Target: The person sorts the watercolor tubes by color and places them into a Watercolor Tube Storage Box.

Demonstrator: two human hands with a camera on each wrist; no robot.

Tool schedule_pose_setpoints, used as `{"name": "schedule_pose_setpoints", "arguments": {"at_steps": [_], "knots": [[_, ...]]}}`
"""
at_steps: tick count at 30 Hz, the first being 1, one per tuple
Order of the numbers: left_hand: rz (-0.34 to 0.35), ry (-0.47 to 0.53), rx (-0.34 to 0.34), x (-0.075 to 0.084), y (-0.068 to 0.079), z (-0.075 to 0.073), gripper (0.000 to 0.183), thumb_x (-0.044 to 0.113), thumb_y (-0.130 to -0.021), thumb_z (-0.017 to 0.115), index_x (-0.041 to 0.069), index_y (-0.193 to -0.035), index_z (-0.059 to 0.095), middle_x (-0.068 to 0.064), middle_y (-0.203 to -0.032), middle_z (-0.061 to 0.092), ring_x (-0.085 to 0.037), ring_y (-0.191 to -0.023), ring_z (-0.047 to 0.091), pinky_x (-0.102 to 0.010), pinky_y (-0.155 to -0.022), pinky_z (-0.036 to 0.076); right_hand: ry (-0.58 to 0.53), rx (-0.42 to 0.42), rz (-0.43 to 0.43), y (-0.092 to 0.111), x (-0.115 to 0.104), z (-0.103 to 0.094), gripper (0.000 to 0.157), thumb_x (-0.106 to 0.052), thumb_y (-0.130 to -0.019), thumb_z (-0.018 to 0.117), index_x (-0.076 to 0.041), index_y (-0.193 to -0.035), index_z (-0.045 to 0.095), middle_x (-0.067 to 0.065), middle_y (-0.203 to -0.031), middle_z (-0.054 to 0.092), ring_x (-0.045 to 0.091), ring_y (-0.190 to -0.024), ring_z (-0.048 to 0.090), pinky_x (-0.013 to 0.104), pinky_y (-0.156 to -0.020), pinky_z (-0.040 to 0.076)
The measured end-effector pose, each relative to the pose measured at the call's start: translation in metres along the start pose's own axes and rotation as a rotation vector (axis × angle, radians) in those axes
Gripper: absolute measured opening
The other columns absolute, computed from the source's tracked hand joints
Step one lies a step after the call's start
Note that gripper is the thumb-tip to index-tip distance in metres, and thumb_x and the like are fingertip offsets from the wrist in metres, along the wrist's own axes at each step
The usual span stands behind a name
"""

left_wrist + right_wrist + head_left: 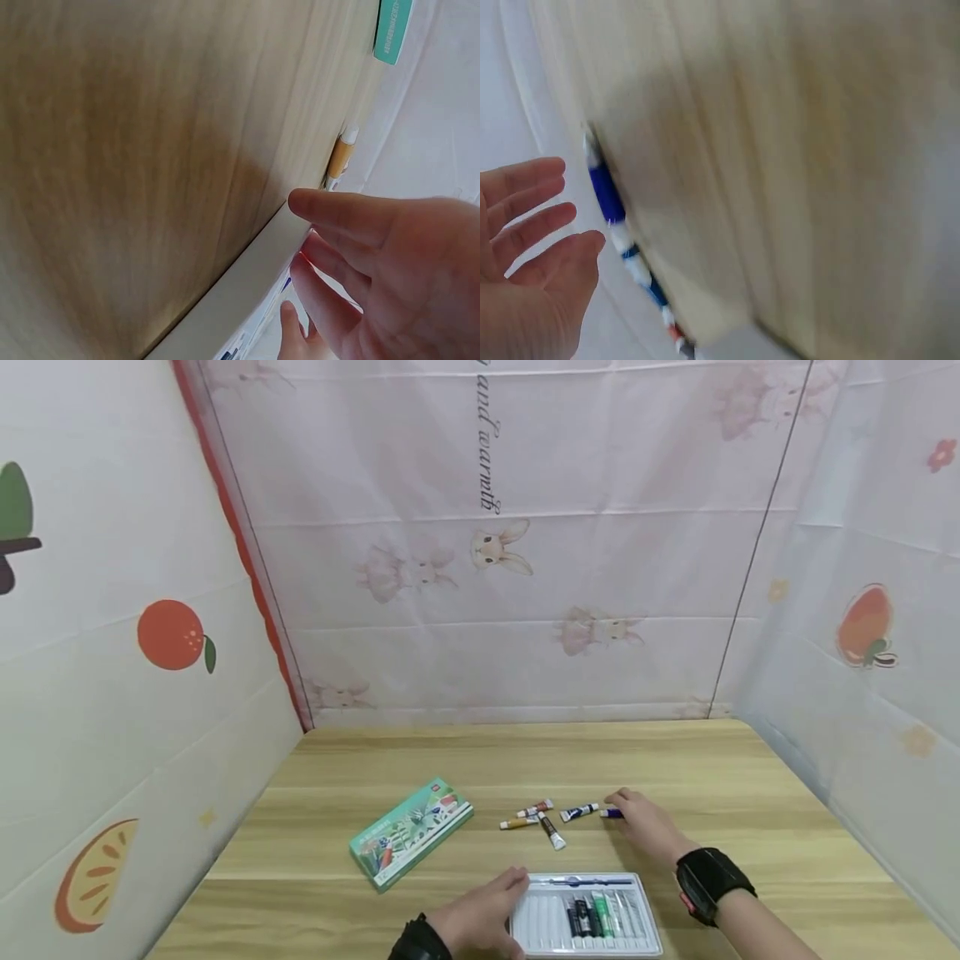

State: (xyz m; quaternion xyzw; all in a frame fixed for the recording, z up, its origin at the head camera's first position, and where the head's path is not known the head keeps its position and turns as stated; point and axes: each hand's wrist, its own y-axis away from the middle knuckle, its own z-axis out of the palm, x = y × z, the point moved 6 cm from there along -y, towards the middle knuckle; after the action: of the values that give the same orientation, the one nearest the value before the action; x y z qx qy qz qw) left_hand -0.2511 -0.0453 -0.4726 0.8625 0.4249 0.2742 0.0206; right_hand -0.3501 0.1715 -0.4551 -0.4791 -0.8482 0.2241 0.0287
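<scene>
A white paint tray (pixel 536 917) lies at the front of the table, with black, green and pale tubes and a thin brush in its slots. My left hand (pixel 483 912) rests against the tray's left side, its fingers extended along the edge in the left wrist view. Further back, my right hand (pixel 651 828) hovers by a dark blue paint tube (pixel 607 195); the right wrist view shows a gap between its loosely bent fingers and the tube. To the left lie a blue-and-white tube (pixel 580 812), a brown tube (pixel 552 832), a yellow tube (pixel 519 822) and a red tube (pixel 535 808).
A green paint box (pixel 411 833) lies at an angle on the wooden table (pixel 300 860), left of the loose tubes. Printed cloth walls (pixel 420 668) enclose the table at the back and both sides.
</scene>
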Motion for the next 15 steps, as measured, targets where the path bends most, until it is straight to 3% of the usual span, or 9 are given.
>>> {"name": "schedule_pose_setpoints", "arguments": {"at_steps": [4, 10, 15], "knots": [[0.025, -0.009, -0.011, 0.001, -0.002, 0.004, 0.083, 0.045, -0.062, 0.062, 0.009, -0.128, 0.027, -0.002, -0.132, 0.021, -0.014, -0.118, 0.02, -0.027, -0.09, 0.028, 0.059, -0.016, 0.001, 0.0, 0.008, 0.008, 0.025, 0.0, -0.066, 0.064, -0.003, -0.09, 0.059, 0.006, -0.081, 0.055, 0.022, -0.075, 0.053, 0.033, -0.065, 0.044], [0.031, -0.029, -0.008, 0.0, -0.003, 0.005, 0.083, 0.046, -0.063, 0.061, 0.009, -0.128, 0.027, -0.001, -0.132, 0.021, -0.014, -0.118, 0.019, -0.027, -0.09, 0.028, 0.179, 0.038, -0.112, 0.006, 0.006, 0.013, 0.014, -0.002, -0.064, 0.065, -0.011, -0.074, 0.061, -0.002, -0.069, 0.052, 0.016, -0.062, 0.051, 0.029, -0.053, 0.042], [0.008, 0.007, -0.018, -0.002, -0.002, 0.003, 0.082, 0.045, -0.062, 0.061, 0.01, -0.129, 0.027, 0.0, -0.132, 0.021, -0.014, -0.118, 0.019, -0.029, -0.09, 0.028, 0.232, 0.064, -0.171, 0.009, 0.001, 0.01, 0.012, -0.005, -0.063, 0.066, -0.013, -0.07, 0.06, -0.003, -0.066, 0.052, 0.016, -0.06, 0.052, 0.031, -0.053, 0.039]]}}
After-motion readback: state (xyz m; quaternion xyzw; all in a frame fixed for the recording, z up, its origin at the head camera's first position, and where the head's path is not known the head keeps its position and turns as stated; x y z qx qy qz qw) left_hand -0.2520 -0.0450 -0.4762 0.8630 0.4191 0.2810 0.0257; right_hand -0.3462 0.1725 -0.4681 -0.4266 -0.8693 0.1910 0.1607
